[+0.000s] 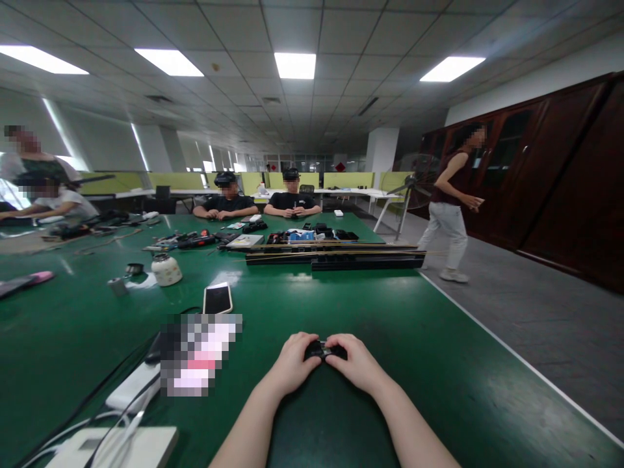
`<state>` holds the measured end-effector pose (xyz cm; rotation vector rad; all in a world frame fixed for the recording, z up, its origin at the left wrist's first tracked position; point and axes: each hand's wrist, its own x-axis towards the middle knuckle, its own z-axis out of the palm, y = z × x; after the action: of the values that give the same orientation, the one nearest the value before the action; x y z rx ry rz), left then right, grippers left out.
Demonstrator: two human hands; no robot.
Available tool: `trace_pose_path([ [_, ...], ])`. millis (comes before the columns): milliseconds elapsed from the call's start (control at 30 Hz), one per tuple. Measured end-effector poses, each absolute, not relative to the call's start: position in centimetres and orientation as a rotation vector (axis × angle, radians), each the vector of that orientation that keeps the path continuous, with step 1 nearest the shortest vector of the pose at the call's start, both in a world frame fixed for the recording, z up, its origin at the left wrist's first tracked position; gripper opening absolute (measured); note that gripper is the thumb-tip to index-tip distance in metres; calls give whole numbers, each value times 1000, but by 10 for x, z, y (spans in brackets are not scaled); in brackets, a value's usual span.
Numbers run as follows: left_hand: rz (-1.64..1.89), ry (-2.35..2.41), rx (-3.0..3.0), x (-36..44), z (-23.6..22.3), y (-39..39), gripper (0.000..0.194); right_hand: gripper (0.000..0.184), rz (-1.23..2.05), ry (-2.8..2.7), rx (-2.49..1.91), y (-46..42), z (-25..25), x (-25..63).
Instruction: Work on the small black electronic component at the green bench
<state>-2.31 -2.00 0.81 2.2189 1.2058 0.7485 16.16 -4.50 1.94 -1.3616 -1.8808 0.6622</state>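
Observation:
My left hand (pixel 294 361) and my right hand (pixel 354 362) rest together on the green table (pixel 419 351), fingers curled round a small black object (pixel 323 351) held between them. Most of that object is hidden by my fingers, so its shape is unclear. A white phone (pixel 217 298) lies face up a short way beyond my left hand.
Long black bars (pixel 336 258) lie across the table's middle, with tools and parts behind them. A white jar (pixel 166 270) stands at left. White boxes and cables (pixel 127 390) sit near left. Two people sit at the far end, others at left; one person walks on the grey floor at right.

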Motion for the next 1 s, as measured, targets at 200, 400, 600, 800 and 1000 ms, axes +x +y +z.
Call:
trace_pose_path([
  [200,745,1212,2213,-23,9,-20,36,16,717,-1826,-1348,-43,17,161],
  [400,739,1221,2209,-23,9,-19,37,18,802,-1695,-1338,-39,12,163],
  [600,733,1221,2212,-24,8,-20,37,21,879,-1542,-1283,-35,10,167],
  [800,724,1230,2204,-23,10,-22,39,29,976,-1365,-1209,-31,8,169],
  [1000,725,1233,2200,-23,12,-21,39,37,1025,-1168,-1182,-31,10,169],
])
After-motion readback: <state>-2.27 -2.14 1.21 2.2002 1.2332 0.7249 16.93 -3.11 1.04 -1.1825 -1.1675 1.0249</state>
